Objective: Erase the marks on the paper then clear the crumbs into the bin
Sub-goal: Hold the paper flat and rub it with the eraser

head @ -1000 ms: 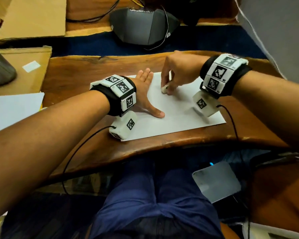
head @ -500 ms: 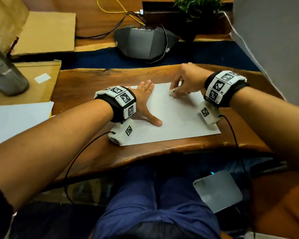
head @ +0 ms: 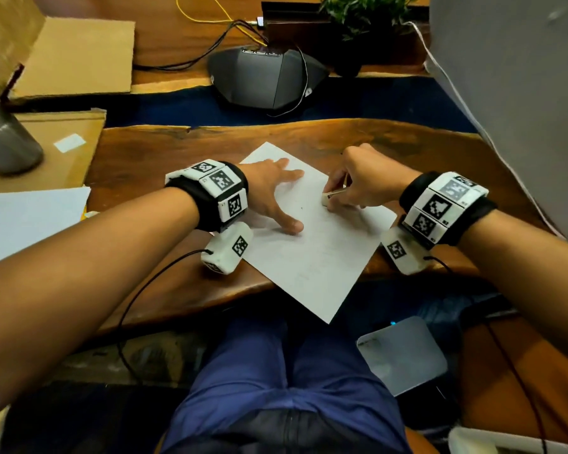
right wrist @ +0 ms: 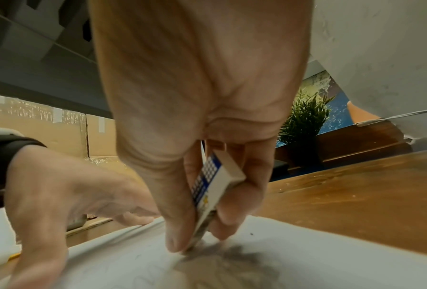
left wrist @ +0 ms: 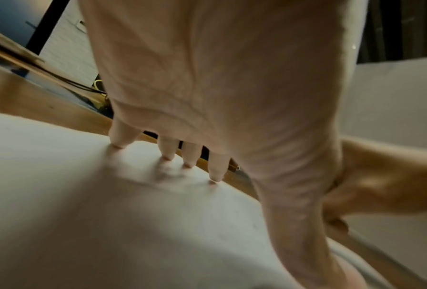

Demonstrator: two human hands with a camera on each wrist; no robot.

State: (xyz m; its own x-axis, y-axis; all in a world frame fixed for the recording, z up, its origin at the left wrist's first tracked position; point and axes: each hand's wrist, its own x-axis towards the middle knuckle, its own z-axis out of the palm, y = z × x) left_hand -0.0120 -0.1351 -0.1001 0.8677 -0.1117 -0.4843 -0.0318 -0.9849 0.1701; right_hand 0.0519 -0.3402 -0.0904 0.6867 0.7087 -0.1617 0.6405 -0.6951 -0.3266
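A wooden desk (head: 164,198) with a wavy front edge is taking up the middle of the scene, with a strip of dark blue running behind it. On it the paper (head: 322,244) is lying turned at an angle, one corner hanging over the near edge above the person's lap. Faint pencil marks (right wrist: 153,271) are showing on the sheet in the right wrist view, and a dark speck or two are lying on it; no bin is showing in any view.

The right hand (head: 364,185) is pinching an eraser (right wrist: 215,187) between thumb and fingers, its lower end pressing on the paper near the sheet's far right edge. The eraser is wearing a blue and white sleeve and is looking grey at the rubbing end. The left hand (head: 269,194) is lying flat with fingers (left wrist: 119,136) straight and spread, pressing the sheet's left part down; the paper is puckering slightly under the fingertips.

The sheet is looking thin, light and limp, so it is likely to slide or crease under rubbing unless held close to the eraser. Judging by this, lifting it by two opposite edges, bowed into a trough, should be carrying crumbs without spilling them.

Further out, a grey conference phone (head: 263,80) with cables, a plant (head: 361,14), flat cardboard (head: 76,57), a metal bottle (head: 4,139) and white sheets (head: 27,221) are sitting around the desk.
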